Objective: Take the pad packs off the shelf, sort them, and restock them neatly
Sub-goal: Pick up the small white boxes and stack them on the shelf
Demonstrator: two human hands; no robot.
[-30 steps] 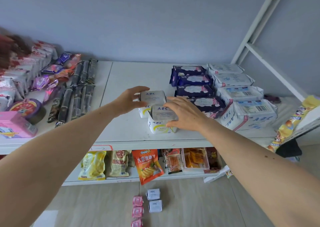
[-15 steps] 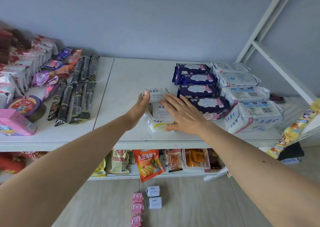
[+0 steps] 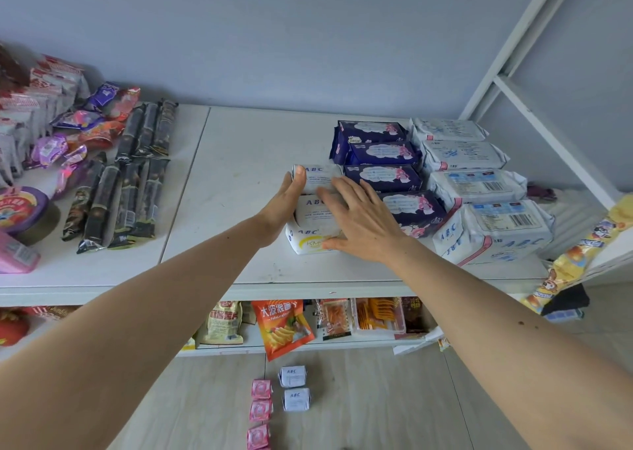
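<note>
Shelving (image 3: 239,175) fills our view, white and flat; on it, toward two o'clock, large white packs (image 3: 493,230) run in a column to the back wall, with a column of dark purple packs (image 3: 383,175) just beside them toward twelve; at the centre sit the small white ABC packs (image 3: 313,225) we are squaring up, one behind another, and the nearest appears to rest on a further pack; our right hand (image 3: 363,223) lies spread and flat over the front ones, fingers straight; our left hand (image 3: 286,202) presses their nine o'clock side, its thumb on the rear pack, nothing pinched. We judge these packs light, soft and squashy, their film wrap slick, so they should slide readily and dent under a hard squeeze; best taken across the broad faces, or nudged by the sides as now. Down at six o'clock small white packs (image 3: 294,386) and pink packs (image 3: 261,412) wait on the floor (image 3: 376,398), the lowest pink one cut off by the frame. Our palms hide how many ABC packs are stacked; the small print is unreadable.
</note>
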